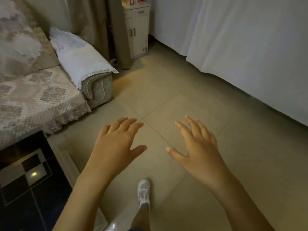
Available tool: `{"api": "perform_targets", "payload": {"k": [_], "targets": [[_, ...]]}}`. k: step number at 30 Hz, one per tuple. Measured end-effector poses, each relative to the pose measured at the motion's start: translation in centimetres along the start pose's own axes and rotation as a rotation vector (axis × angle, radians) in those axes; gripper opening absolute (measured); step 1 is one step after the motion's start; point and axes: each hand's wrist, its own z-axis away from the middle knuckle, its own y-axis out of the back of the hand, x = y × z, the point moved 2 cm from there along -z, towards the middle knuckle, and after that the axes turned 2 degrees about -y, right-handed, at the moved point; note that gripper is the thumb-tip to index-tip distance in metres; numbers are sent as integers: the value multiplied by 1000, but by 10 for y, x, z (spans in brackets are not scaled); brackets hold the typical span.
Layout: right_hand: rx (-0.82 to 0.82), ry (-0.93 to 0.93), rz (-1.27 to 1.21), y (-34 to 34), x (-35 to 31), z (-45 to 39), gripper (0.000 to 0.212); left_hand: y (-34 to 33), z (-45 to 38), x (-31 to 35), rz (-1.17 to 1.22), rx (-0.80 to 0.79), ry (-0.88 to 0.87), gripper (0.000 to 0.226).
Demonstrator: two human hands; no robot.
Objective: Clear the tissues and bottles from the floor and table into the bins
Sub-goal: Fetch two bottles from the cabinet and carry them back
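Head view is showing both bare hands held out over the tiled floor (191, 100), palms down. The left hand (116, 144) is spreading its fingers loosely and gripping nothing; the right hand (198, 145) is doing the same, thumb splayed inward, and the two are staying apart with a floor joint line running between them. No tissue or bottle is showing on the stretch of floor in sight, and no bin is showing either, so where those things lie cannot be told from here. A dark glossy table (25, 177) is poking into the lower left corner, mostly cut off by the frame edge, its top reflecting a small light. A patterned sofa (33, 97) is sitting beside it, with a white cloth (80, 59) draping over the armrest. One white shoe (144, 192) is standing on the tiles below the hands. A small cabinet (138, 30) is standing far back, its top items too blurred to make out. White fabric (250, 39) is hanging along the right side.
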Motion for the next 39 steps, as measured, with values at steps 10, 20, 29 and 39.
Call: {"api": "perform_targets", "payload": {"k": [10,20,29,39], "targets": [[19,1,34,46,39,-237,70,-2,-255,-49,10,-31,-76,66],[13,82,-46,67,90,-483,68,-17,-470,-100,-88,-53,-4,68],[-30,181,-8,111,147,-706,69,-22,-681,-126,-52,-81,75,69],[23,208,-26,137,176,-906,79,-37,-888,-184,-4,-93,154,73]]}}
